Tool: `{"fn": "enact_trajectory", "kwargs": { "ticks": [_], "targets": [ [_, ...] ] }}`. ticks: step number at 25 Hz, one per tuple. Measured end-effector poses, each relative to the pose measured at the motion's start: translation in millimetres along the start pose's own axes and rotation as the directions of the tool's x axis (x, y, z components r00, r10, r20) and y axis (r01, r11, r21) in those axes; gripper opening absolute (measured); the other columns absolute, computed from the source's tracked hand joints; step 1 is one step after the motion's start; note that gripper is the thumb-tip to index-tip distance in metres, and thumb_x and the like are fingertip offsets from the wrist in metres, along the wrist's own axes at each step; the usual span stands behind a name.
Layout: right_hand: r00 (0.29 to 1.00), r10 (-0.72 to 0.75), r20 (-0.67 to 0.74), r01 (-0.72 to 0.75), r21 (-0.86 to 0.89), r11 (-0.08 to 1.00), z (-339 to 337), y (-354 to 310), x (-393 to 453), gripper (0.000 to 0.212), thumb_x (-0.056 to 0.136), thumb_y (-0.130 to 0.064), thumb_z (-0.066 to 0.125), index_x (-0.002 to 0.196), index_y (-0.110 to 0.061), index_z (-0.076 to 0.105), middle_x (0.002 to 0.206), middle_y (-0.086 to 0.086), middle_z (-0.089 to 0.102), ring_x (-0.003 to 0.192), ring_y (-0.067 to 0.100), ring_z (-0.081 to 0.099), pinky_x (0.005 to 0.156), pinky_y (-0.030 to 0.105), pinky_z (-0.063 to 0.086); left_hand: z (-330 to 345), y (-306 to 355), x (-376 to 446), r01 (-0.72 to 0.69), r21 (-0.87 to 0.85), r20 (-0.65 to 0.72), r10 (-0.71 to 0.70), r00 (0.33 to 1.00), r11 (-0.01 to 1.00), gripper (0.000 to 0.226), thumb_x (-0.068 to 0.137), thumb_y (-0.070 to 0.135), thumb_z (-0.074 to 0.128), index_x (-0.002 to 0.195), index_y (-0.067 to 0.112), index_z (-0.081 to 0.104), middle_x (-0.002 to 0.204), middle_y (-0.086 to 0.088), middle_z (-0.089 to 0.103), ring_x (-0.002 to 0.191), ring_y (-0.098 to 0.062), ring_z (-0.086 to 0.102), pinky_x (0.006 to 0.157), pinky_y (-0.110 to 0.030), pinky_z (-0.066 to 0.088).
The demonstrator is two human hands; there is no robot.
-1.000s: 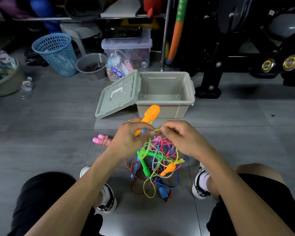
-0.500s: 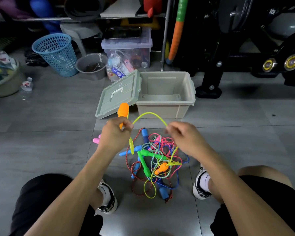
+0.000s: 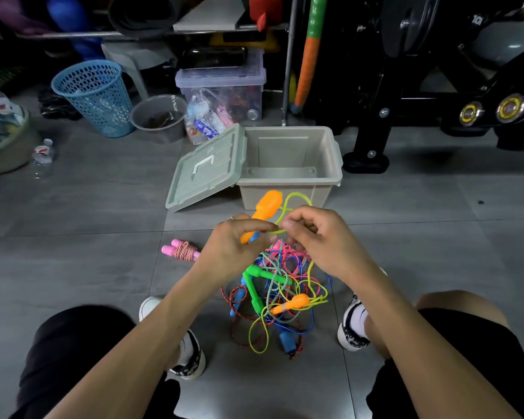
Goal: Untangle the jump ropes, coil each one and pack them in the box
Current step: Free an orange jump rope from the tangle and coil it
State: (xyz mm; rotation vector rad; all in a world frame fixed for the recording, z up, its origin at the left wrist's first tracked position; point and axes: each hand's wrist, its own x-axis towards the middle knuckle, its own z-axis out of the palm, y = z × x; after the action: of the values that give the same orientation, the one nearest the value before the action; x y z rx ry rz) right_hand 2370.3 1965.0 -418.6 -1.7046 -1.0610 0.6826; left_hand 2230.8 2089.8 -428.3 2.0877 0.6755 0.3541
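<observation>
A person seated on a grey floor [image 3: 103, 237] works at a tangle [image 3: 280, 294] of coloured jump ropes lying between their shoes, in front of the open box [image 3: 288, 189]. The left hand [image 3: 232, 247] grips an orange handle [image 3: 262, 211] just in front of the box, while the right hand [image 3: 318, 240] pinches the yellow cord [image 3: 295, 197] looping from it. The lid [image 3: 206, 169] leans on the box's left side. One coiled pink rope [image 3: 180, 251] lies left of the tangle.
</observation>
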Motion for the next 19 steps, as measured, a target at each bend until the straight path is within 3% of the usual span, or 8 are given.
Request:
{"fn": "enact_trajectory", "kwargs": {
  "ticks": [3, 5, 7, 10, 12, 14, 16, 19],
  "targets": [
    [0.999, 0.046, 0.028, -0.046, -0.01, 0.999, -3, 4, 0, 0.018, 0.098, -0.023, 0.054, 0.087, -0.03, 0.065, 0.07, -0.009, 0.069, 0.063, 0.014, 0.063, 0.065, 0.036, 0.053, -1, 0, 3, -0.032, -0.004, -0.115, 0.031, 0.993, 0.999, 0.006, 0.086, 0.022, 0.071, 0.088, 0.025, 0.075, 0.088, 0.004, 0.065, 0.076, -0.003, 0.058, 0.067, -0.008, 0.038],
    [0.984, 0.14, 0.11, -0.132, -0.075, 0.988, -3, 14, 2, 0.024, 0.101, -0.02, 0.048, 0.082, -0.028, 0.062, 0.068, -0.007, 0.068, 0.059, 0.004, 0.062, 0.062, 0.03, 0.05, -9, -1, 5, 0.017, -0.108, -0.21, -0.04, 0.977, 0.994, 0.012, 0.088, 0.02, 0.069, 0.084, 0.031, 0.074, 0.088, 0.008, 0.067, 0.066, -0.004, 0.058, 0.066, -0.019, 0.045],
    [0.924, 0.277, 0.264, -0.226, -0.209, 0.952, -2, 25, 1, 0.031, 0.103, -0.017, 0.041, 0.078, -0.024, 0.059, 0.068, -0.005, 0.065, 0.054, -0.003, 0.057, 0.058, 0.024, 0.045, -17, -2, 7, 0.09, -0.218, -0.28, -0.151, 0.948, 0.972, 0.016, 0.089, 0.023, 0.067, 0.082, 0.036, 0.073, 0.072, 0.015, 0.064, 0.049, -0.002, 0.048, 0.058, -0.034, 0.049],
    [0.816, 0.484, 0.316, -0.302, -0.48, 0.823, -4, 36, -1, 0.032, 0.102, -0.017, 0.037, 0.081, -0.019, 0.06, 0.082, 0.004, 0.068, 0.074, 0.015, 0.065, 0.072, 0.034, 0.051, -26, -8, 8, 0.156, -0.26, -0.328, -0.239, 0.914, 0.953, 0.019, 0.09, 0.024, 0.065, 0.082, 0.04, 0.072, 0.052, 0.014, 0.048, 0.043, -0.006, 0.032, 0.056, -0.038, 0.047],
    [0.89, 0.409, 0.2, -0.249, -0.539, 0.805, -7, 36, -1, 0.026, 0.099, -0.014, 0.042, 0.085, -0.012, 0.064, 0.082, 0.007, 0.068, 0.081, 0.026, 0.066, 0.076, 0.039, 0.053, -27, -14, 7, 0.251, -0.24, -0.276, -0.314, 0.909, 0.938, 0.017, 0.09, 0.025, 0.065, 0.08, 0.036, 0.072, 0.048, 0.012, 0.045, 0.043, -0.011, 0.032, 0.057, -0.043, 0.052],
    [0.985, 0.171, -0.011, -0.164, -0.357, 0.92, -12, 26, -1, 0.022, 0.098, -0.015, 0.049, 0.086, -0.015, 0.066, 0.068, 0.0, 0.062, 0.069, 0.021, 0.063, 0.066, 0.034, 0.052, -27, -23, 7, 0.403, -0.163, -0.184, -0.429, 0.884, 0.9, 0.018, 0.089, 0.023, 0.065, 0.075, 0.03, 0.073, 0.048, 0.008, 0.05, 0.047, -0.016, 0.045, 0.068, -0.045, 0.056],
    [0.978, -0.008, -0.207, -0.021, -0.136, 0.991, -16, 13, -2, 0.02, 0.099, -0.022, 0.051, 0.09, -0.026, 0.07, 0.06, 0.004, 0.055, 0.056, 0.018, 0.051, 0.054, 0.029, 0.042, -25, -29, 7, 0.483, -0.033, -0.092, -0.484, 0.87, 0.875, 0.023, 0.088, 0.018, 0.064, 0.07, 0.029, 0.071, 0.058, 0.002, 0.058, 0.055, -0.021, 0.053, 0.065, -0.037, 0.053],
    [0.973, -0.085, -0.213, 0.072, -0.071, 0.995, -16, 2, -6, 0.019, 0.098, -0.024, 0.054, 0.092, -0.029, 0.071, 0.055, -0.003, 0.049, 0.048, 0.009, 0.039, 0.047, 0.024, 0.031, -20, -26, 4, 0.385, 0.091, 0.057, -0.391, 0.919, 0.918, 0.012, 0.084, 0.013, 0.067, 0.078, 0.023, 0.07, 0.064, 0.003, 0.057, 0.06, -0.017, 0.048, 0.065, -0.025, 0.043]
  ]
}}
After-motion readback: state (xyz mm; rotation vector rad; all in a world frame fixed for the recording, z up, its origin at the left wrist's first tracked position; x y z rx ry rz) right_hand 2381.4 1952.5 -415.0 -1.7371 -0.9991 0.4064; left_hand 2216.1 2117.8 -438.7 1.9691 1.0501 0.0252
